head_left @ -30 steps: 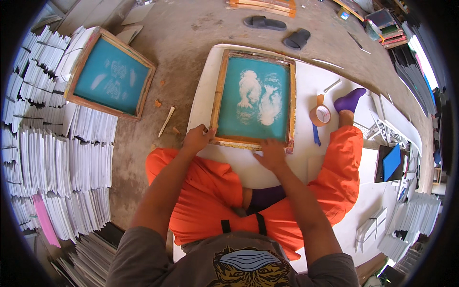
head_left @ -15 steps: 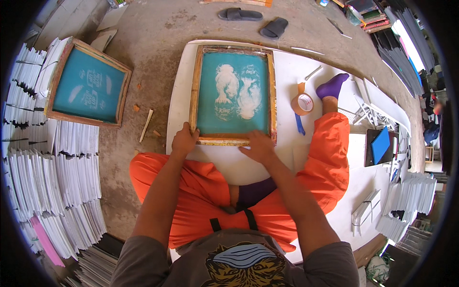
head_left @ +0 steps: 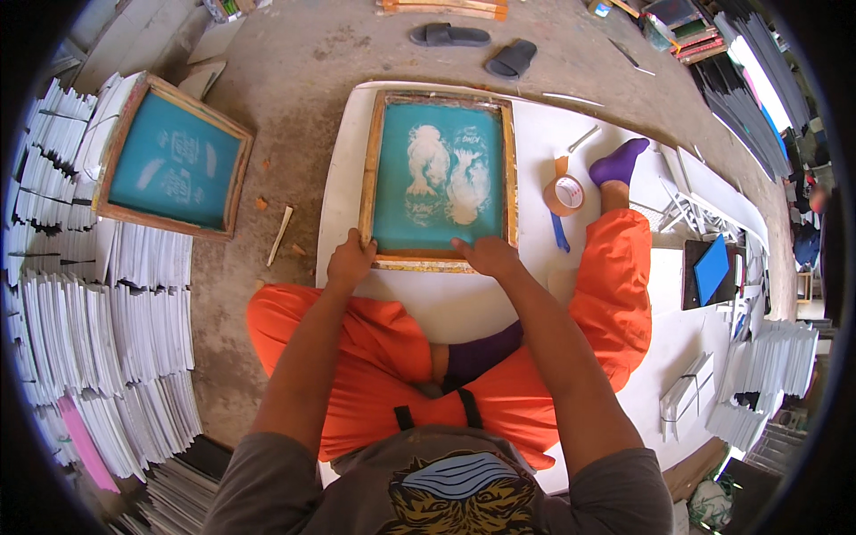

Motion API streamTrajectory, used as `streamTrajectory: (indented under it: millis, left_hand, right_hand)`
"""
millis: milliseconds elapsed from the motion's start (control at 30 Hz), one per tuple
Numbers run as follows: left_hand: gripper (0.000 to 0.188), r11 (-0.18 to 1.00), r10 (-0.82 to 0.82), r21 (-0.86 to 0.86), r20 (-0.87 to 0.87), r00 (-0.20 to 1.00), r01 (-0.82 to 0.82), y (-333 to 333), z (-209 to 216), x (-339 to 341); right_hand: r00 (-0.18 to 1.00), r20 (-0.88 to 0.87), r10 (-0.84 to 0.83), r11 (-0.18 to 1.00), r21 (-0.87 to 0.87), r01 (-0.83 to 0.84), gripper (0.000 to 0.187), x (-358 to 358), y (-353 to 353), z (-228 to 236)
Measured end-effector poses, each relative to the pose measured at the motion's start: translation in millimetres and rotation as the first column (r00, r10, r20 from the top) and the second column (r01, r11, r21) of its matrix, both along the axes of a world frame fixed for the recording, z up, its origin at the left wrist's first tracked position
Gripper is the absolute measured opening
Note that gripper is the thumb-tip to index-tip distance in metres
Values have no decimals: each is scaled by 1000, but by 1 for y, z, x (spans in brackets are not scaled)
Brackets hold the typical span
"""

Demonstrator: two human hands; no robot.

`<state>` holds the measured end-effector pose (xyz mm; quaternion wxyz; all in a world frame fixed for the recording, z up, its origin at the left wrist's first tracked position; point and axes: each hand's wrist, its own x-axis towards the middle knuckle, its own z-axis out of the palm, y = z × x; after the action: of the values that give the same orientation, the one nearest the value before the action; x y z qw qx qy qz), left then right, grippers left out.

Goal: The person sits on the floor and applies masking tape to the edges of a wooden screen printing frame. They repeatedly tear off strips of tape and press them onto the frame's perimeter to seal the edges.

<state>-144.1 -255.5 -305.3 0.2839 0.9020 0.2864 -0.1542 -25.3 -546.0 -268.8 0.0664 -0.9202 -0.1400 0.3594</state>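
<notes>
A wooden-framed printing screen [head_left: 406,223] with teal mesh and two pale, mirrored figures lies on a white board [head_left: 343,178] in front of me. At its near left corner, my left hand [head_left: 352,259] is closed round the frame. My right hand [head_left: 490,256] grips the near bar toward the right corner, its thumb on top and the other fingers mostly hidden. Right of the screen stands a roll of brown tape [head_left: 555,194], its loose end sticking up. Beside the roll is a slim blue object [head_left: 560,234] whose kind I cannot make out.
Another teal screen [head_left: 134,192] leans on stacked white sheets [head_left: 67,330] at the left. My outstretched foot in a purple sock [head_left: 618,161] rests right of the tape. Dark slippers [head_left: 450,35] lie on the far floor. A blue panel [head_left: 711,270] and bundled white sheets [head_left: 687,397] are at right.
My right hand has shifted its hold; its thumb, earlier in front of the near bar, now rests over the top. The left hand stays at its corner. The whole view has shifted slightly.
</notes>
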Motion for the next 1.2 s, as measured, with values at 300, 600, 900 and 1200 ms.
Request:
streamTrajectory:
  millis: [300, 600, 900, 1200]
  left_hand:
    - [59, 997, -52, -61, -1, 999, 52, -4, 8, 0]
    - [58, 988, -40, -146, 69, 997, 50, 4, -11, -4]
    - [57, 996, -63, -67, 59, 996, 67, 1, -12, -1]
    - [52, 994, -95, -59, 36, 995, 97, -3, -3, -2]
  right_hand:
    - [991, -74, 108, 994, 16, -107, 100, 4, 69, -10]
    - [967, -225, 120, 952, 302, -48, 103, -4, 152, -12]
    - [958, -4, 286, 892, 367, -265, 106, 1, 135, -46]
    - [981, -100, 165, 935, 334, -123, 109, 8, 142, -31]
